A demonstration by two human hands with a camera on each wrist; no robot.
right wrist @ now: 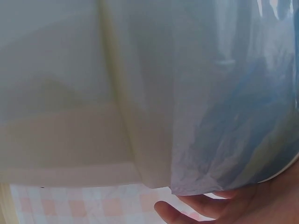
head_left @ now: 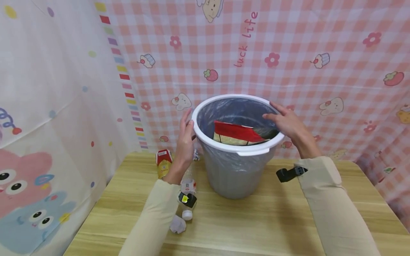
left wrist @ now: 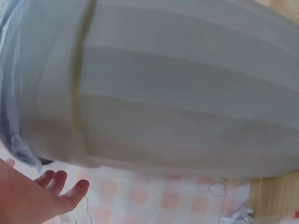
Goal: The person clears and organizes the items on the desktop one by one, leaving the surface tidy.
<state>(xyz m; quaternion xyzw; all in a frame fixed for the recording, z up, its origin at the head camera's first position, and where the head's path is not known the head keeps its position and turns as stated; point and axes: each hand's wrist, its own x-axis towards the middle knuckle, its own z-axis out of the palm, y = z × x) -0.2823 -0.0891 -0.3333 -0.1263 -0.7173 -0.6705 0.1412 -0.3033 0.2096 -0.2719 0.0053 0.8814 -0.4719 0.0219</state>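
Observation:
A grey trash can [head_left: 235, 177] with a white rim ring [head_left: 237, 146] is lined with a translucent bag [head_left: 237, 106]. Inside it lies a red and cream packet [head_left: 235, 131], partly hidden by the rim. My left hand [head_left: 184, 142] is at the left side of the rim, thumb close to the ring; its fingers [left wrist: 70, 196] extend loosely beside the can in the left wrist view. At the right side, my right hand [head_left: 289, 124] rests on the rim with its thumb reaching over the opening. Its other fingers [right wrist: 201, 205] stretch along the outside below the bag's edge.
Left of the can, a red and yellow carton [head_left: 164, 161], a clear plastic bottle [head_left: 187, 214] with a white cap and a crumpled paper ball [head_left: 178, 224] lie on the wooden table [head_left: 250, 227]. A pink checked cloth [head_left: 288, 78] hangs behind.

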